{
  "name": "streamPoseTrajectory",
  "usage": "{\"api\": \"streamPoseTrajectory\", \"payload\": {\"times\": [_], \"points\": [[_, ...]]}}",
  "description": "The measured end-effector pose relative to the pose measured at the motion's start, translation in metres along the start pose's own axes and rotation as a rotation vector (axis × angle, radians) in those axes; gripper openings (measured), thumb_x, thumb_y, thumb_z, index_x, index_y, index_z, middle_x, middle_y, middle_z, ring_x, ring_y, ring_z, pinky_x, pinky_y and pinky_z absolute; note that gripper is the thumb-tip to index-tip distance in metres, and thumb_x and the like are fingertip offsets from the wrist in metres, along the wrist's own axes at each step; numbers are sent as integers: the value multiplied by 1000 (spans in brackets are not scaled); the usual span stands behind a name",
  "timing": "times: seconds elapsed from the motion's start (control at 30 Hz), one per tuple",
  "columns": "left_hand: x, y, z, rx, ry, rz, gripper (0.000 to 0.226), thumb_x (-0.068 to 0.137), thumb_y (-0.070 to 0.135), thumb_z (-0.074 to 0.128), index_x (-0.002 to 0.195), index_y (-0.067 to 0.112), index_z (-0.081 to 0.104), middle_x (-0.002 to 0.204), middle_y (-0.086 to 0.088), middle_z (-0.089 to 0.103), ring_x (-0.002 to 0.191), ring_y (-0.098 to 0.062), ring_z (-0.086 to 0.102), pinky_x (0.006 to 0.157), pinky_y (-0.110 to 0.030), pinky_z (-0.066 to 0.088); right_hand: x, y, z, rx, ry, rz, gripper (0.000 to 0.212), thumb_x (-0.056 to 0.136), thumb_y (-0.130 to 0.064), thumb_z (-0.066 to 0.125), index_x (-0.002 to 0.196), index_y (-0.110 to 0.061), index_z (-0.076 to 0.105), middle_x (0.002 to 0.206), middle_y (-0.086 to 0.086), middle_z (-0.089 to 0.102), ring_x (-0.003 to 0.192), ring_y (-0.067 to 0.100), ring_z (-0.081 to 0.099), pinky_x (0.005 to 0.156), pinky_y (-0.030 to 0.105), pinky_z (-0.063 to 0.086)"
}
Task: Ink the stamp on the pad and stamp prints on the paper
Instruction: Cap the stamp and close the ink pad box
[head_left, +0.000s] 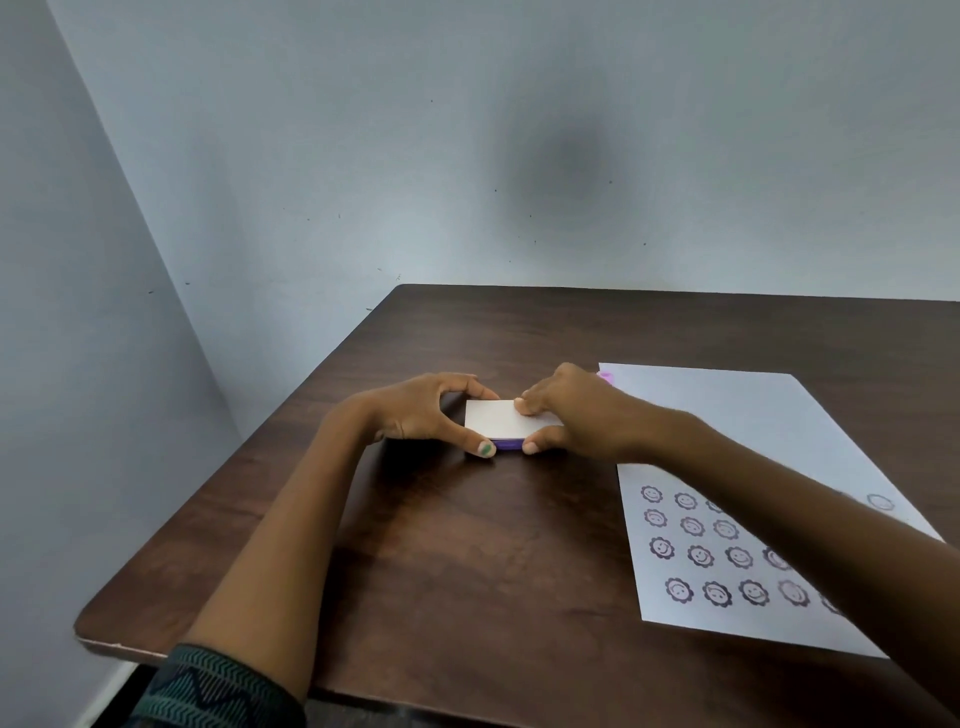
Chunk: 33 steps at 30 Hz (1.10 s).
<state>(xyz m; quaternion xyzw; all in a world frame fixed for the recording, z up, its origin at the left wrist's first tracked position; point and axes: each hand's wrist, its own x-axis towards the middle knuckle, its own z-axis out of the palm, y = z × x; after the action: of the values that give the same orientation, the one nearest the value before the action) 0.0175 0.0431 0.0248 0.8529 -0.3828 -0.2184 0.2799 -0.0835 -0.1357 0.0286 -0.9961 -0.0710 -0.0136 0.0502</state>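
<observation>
The ink pad (497, 420) is a small flat case with a white lid and a purple base, lying on the dark wooden table (467, 545). My left hand (423, 413) grips its left side with thumb and fingers. On its right side my right hand (569, 413) holds it, fingertips on the lid and thumb at the front edge. The white paper (737, 415) lies to the right, with several rows of purple smiley flower prints (701, 555) on its near half. A small pink object, perhaps the stamp (605, 376), peeks out behind my right hand at the paper's far corner.
Grey walls close in behind and to the left of the table. The table's left edge (228, 467) runs diagonally, with a worn near-left corner. My right forearm crosses over part of the paper.
</observation>
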Motion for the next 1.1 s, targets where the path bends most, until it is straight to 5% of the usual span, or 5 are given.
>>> {"api": "streamPoseTrajectory", "payload": {"times": [0.13,0.43,0.57,0.7,1.1], "points": [[2,6,5,18,3,9,59,76,31,75,129,30,51,120,17,39,111,-4,36,74,-4,27,-11,-8,11,-131,110,-28,47,92,-35,46,132,-12,44,132,11,43,113,25,38,98,38,37],[9,23,40,-14,167,75,47,83,28,64,128,20,53,130,2,56,116,-12,51,91,-20,39,-29,-23,28,-69,341,-44,22,91,-11,44,106,-4,59,118,17,56,102,28,50,83,38,45],[1,18,55,209,293,114,65,82,50,40,139,20,43,147,0,42,138,-15,32,115,-36,22,-32,-24,30,-27,364,-30,22,89,-4,41,103,-3,58,115,17,57,102,27,49,79,34,41],[-10,19,73,415,407,119,50,99,35,31,147,20,28,155,3,26,145,-15,14,117,-34,3,-34,-27,29,-6,365,9,25,91,-5,37,108,-2,56,113,16,58,103,27,50,91,39,38],[-12,17,77,319,376,160,49,99,11,33,147,12,23,157,-4,19,146,-17,9,117,-23,5,-33,-12,31,58,258,17,29,89,-6,43,114,-2,55,121,16,58,110,28,52,100,44,41]]}}
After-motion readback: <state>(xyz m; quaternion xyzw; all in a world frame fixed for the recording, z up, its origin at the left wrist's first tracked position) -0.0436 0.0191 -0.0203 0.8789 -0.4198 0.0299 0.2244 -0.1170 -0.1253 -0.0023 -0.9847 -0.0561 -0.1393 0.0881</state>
